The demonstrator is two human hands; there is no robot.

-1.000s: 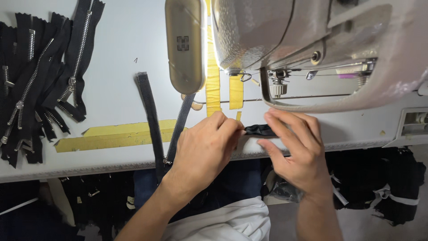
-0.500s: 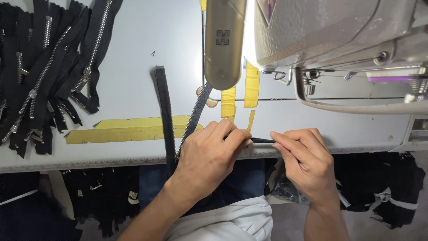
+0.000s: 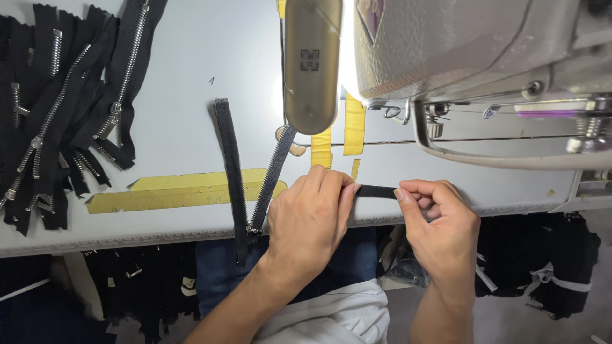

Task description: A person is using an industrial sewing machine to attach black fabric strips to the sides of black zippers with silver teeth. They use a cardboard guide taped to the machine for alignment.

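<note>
Pinching a short black fabric strip (image 3: 376,191) between them, your left hand (image 3: 309,220) and right hand (image 3: 440,226) hold it taut right at the near edge of the pale grey worktable (image 3: 185,70). Just left of your left hand, an opened black zipper with metal teeth (image 3: 245,172) hangs over that edge, crossing yellow tape strips (image 3: 178,190). Farther back, the grey sewing machine head (image 3: 472,57) overhangs the right side; a heap of black zippers (image 3: 57,108) fills the far left, with bare tabletop between.
</note>
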